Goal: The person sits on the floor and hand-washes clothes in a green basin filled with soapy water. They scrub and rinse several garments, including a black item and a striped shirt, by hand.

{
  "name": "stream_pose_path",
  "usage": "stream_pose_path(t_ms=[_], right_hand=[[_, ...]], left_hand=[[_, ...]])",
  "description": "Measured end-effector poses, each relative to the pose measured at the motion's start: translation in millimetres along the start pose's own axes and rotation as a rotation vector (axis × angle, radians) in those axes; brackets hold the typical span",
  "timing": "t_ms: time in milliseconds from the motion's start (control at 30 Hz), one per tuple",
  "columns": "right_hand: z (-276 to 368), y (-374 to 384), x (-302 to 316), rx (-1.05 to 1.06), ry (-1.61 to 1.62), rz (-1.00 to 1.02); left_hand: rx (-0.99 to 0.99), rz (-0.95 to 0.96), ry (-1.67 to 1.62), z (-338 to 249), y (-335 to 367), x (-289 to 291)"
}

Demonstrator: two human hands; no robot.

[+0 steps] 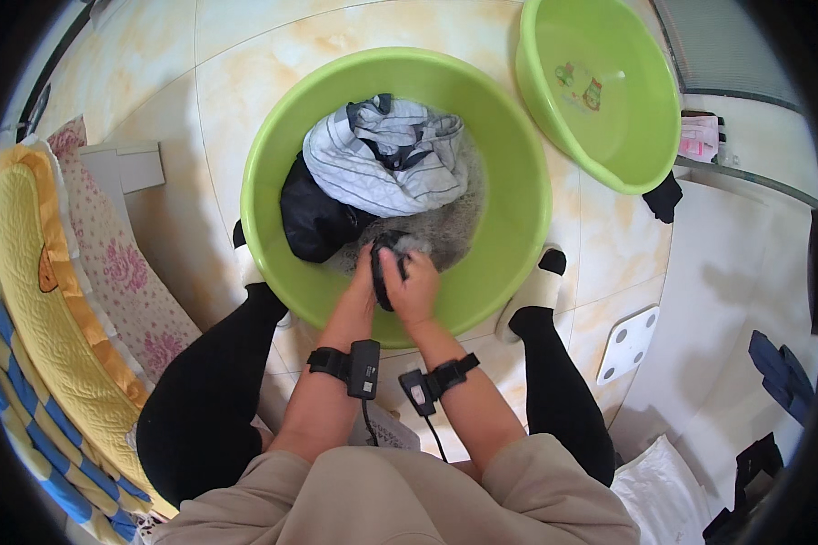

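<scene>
While both hands press together low in the green basin (273, 163), the left hand (365, 277) and right hand (415, 286) close around a dark cloth (384, 263), just below a striped garment (382, 168) and black garment (314, 222).

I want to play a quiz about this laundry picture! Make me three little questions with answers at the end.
1. True or false: both hands are inside the big green basin.
2. What does the left hand and right hand grip together: A) a striped shirt, B) a small dark cloth, C) a sponge?
3. What colour is the second basin at the upper right?

Key: 1. True. 2. B. 3. Green, and it holds no clothes.
</scene>
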State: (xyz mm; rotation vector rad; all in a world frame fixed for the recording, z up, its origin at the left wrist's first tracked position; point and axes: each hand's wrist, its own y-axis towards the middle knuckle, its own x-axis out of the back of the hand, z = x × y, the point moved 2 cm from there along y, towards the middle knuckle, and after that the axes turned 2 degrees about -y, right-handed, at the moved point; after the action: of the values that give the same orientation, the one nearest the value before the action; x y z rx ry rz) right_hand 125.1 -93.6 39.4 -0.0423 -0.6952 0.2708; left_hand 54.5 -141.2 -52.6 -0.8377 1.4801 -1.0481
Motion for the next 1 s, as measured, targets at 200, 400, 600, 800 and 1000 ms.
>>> stream_pose_path(t_ms=[200, 400, 600, 800, 1000], right_hand=[[-72.2, 35.6, -10.4, -0.440, -0.374, 0.032], [-94.1, 53.3, 0.9, -0.400, -0.622, -0.136], [-75.1, 45.4, -17.5, -0.268, -0.709, 0.131], [-61.0, 11.0, -30.1, -0.255, -0.319, 0.201], [-1.6, -23.6, 10.9, -0.056, 0.147, 0.248]], left_hand=[[-0.160, -0.139, 0.634, -0.6, -25.3, -25.3], [-0.083, -0.495, 0.229, -2.9, -1.0, 13.6], [-0.339, -0.518, 0.329, -2.2, 8.2, 38.5], [-0.208, -0.249, 0.096, 3.3, -8.1, 10.6], [-0.154, 0.055, 0.161, -26.1, -52.1, -7.7]])
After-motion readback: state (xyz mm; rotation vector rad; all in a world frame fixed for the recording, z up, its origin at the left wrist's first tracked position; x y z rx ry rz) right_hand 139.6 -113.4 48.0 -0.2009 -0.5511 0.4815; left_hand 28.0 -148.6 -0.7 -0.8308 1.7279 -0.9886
